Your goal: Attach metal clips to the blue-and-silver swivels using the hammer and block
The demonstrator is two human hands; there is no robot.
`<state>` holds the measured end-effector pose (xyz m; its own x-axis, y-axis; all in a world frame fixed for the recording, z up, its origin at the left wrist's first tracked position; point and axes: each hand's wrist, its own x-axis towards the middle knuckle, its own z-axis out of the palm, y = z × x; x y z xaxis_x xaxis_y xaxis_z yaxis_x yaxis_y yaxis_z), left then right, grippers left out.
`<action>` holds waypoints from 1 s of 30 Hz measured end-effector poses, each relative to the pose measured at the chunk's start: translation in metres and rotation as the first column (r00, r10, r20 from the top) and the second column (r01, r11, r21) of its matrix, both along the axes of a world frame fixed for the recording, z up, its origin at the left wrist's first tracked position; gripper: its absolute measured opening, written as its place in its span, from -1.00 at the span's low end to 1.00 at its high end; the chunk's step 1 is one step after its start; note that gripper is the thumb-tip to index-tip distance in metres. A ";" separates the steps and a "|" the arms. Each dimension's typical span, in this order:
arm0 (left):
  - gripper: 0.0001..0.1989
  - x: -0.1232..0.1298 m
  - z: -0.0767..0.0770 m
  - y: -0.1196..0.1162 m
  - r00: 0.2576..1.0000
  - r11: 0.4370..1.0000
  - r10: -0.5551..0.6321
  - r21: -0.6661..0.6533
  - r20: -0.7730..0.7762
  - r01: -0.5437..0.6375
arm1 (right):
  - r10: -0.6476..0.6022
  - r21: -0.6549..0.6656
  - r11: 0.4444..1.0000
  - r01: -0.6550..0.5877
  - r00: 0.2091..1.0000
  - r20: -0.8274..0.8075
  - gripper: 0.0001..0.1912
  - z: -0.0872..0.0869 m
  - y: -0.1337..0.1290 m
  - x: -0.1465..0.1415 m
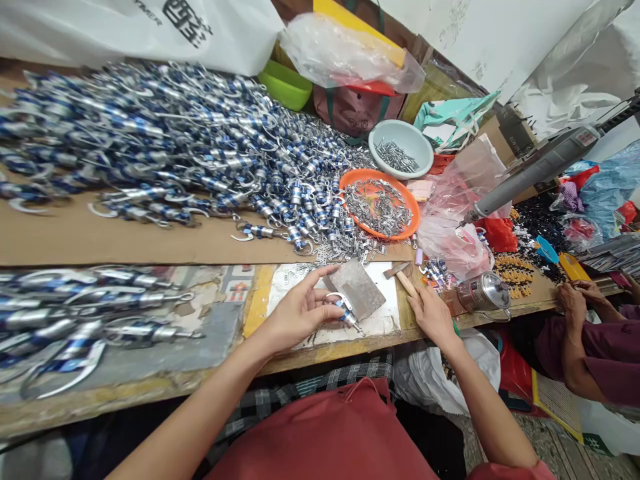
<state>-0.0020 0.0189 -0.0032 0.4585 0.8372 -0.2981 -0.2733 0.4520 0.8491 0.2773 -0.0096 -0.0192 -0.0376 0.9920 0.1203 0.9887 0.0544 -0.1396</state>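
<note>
My left hand (297, 313) pinches a silver-and-blue metal fitting with a curved hook (349, 313) between thumb and fingers. The fitting is at the near edge of a flat grey metal block (361, 288), its thin end pointing toward me. Whether it touches the block I cannot tell. In my right hand (434, 319) is the wooden handle of a small hammer (406, 279), its head just right of the block. Under the block lies a white sheet (387, 320) on the bench.
A large pile of similar fittings (200, 140) covers the left; more lie at the near left (75, 327). Beyond the block sit an orange tray of small metal parts (415, 223) and a pale bowl of pins (425, 143). A lidded metal cup (483, 293) and a co-worker's hands (575, 300) are rightward.
</note>
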 end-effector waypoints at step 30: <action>-0.81 -0.003 -0.008 -0.003 0.965 0.982 0.100 0.179 -0.241 -0.057 | 0.011 0.046 0.999 0.003 0.950 -0.313 -0.61 -0.001 0.002 0.004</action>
